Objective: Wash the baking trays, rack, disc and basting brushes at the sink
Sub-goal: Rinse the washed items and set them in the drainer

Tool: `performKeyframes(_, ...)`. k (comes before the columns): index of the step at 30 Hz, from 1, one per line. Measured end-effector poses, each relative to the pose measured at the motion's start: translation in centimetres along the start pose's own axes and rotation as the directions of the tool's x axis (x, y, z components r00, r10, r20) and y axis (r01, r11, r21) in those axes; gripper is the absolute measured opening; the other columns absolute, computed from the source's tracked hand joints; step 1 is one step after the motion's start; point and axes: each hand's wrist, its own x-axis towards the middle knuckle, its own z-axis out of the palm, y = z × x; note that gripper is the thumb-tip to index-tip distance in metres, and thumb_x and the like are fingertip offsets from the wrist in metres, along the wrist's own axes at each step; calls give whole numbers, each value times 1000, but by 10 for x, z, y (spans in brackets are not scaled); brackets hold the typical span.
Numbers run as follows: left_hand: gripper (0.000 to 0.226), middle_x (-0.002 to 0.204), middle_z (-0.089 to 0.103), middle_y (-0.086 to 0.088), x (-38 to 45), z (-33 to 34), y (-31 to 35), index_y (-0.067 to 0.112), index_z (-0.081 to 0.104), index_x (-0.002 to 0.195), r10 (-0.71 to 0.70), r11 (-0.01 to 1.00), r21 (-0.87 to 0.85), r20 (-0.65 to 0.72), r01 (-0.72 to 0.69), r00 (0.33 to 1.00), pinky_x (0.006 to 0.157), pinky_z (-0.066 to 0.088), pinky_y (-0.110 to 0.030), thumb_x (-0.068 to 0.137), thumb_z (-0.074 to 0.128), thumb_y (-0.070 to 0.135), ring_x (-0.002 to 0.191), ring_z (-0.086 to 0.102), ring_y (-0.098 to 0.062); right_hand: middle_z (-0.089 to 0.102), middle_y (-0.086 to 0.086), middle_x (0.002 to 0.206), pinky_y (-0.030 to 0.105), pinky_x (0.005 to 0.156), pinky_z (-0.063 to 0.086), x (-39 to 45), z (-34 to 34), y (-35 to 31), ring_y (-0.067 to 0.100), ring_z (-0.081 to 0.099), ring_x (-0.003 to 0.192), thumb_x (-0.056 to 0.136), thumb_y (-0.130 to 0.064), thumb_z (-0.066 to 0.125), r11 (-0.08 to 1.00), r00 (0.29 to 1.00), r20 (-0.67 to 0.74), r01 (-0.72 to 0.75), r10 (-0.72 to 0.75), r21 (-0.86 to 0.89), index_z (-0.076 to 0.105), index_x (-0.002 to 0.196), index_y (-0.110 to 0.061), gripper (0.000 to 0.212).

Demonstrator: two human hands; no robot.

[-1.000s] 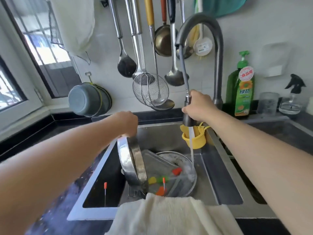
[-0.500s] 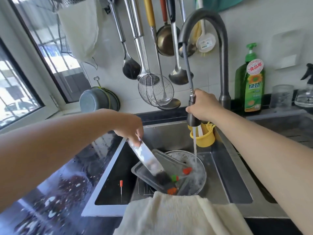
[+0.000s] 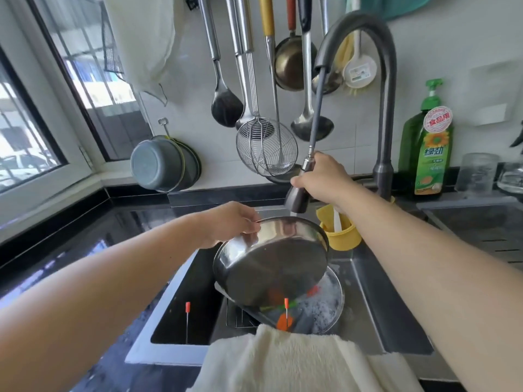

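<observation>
Black stone table [image 3: 85,250] wraps round a steel sink [image 3: 376,301] set below a white tiled wall. Nearest the camera, a cream towel [image 3: 297,363] hangs over the sink's front rim. Just behind it, down in the basin, lie a round tray [image 3: 328,306] with suds in it, a wire rack [image 3: 240,318] at the bottom, and the basting brushes [image 3: 283,321] with orange and green parts; a flat tray edge [image 3: 223,290] pokes out to the left. Two thin wires with orange tips stand up in the sink's left part.

Above these, the left hand [image 3: 229,222] holds a round steel pan [image 3: 271,258] tilted, its shiny underside facing the camera; the fingers are clamped on the pan's upper left rim. Just beyond the pan's top edge, the right hand [image 3: 322,179] grips the pull-out spray head [image 3: 297,196], fingers wrapped round it, its nozzle pointed down at the pan. A grey hose runs from the spray head up to the curved tap [image 3: 382,80].

Behind the pan, a yellow holder [image 3: 342,236] hangs at the sink's back edge. A green soap bottle [image 3: 427,148] stands by the tap's base. Ladles, spoons and a wire skimmer [image 3: 266,145] hang on the wall, and grey bowls [image 3: 158,165] lean by the window.
</observation>
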Motion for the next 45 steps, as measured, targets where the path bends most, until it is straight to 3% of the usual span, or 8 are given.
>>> performKeyframes(7,19,77,60,-19,14,10,-1,-2,67,94,-115,954,-283,-51,96,992,63,53,-33,103,51,-5,61,58,-24,62,2,101,35,77,48,5,11,-1,25,61,98,88,-22,74,997,1000,-5,-7,8,80,56,110,-16,29)
performKeyframes(13,36,82,69,-18,17,12,2,-4,70,96,-160,861,-481,49,164,986,65,60,-39,99,37,-19,69,68,-28,67,2,103,51,89,58,7,18,-7,27,66,99,72,-28,78,973,998,34,-55,49,222,58,98,-23,33)
performKeyframes(21,36,87,72,-16,12,23,17,-3,69,90,-288,735,-650,-41,194,957,60,62,-37,104,37,-13,69,69,-24,67,6,105,48,83,62,5,17,-8,26,68,98,81,-18,78,959,997,66,-63,46,275,60,104,-17,30)
performKeyframes(23,28,94,72,-16,16,25,18,-3,68,97,-338,700,-686,-73,199,938,58,61,-37,104,42,-9,72,68,-24,68,6,106,48,83,62,4,16,-8,26,68,99,82,-16,78,957,996,77,-72,52,282,60,105,-16,29)
performKeyframes(27,27,126,69,-20,24,27,14,-4,63,125,-417,645,-745,-159,169,895,79,62,-48,103,45,-7,86,69,-26,68,7,107,49,84,62,-1,12,-9,28,68,101,83,-13,77,954,994,91,-81,57,290,60,104,-16,28)
performKeyframes(32,28,90,62,-18,23,19,3,-3,61,120,-477,666,-735,-292,125,829,65,56,-43,100,43,-9,63,60,-24,67,6,106,48,84,61,-3,6,-4,27,68,99,82,-17,76,967,995,71,-81,66,243,59,104,-19,28)
performKeyframes(40,34,47,53,-5,-1,-19,6,13,53,70,-439,764,-639,-413,90,798,63,34,-28,98,44,-5,56,45,-19,62,8,105,39,76,54,3,-19,18,29,61,91,83,-22,72,983,994,-85,-80,66,-166,53,109,-18,32)
performKeyframes(45,33,37,53,-2,-6,-31,16,7,55,68,-371,842,-531,-445,94,815,63,35,-29,98,48,-5,57,47,-21,61,6,102,48,84,58,0,-18,14,31,61,95,81,-23,77,996,998,-35,-59,57,-69,55,106,-15,34)
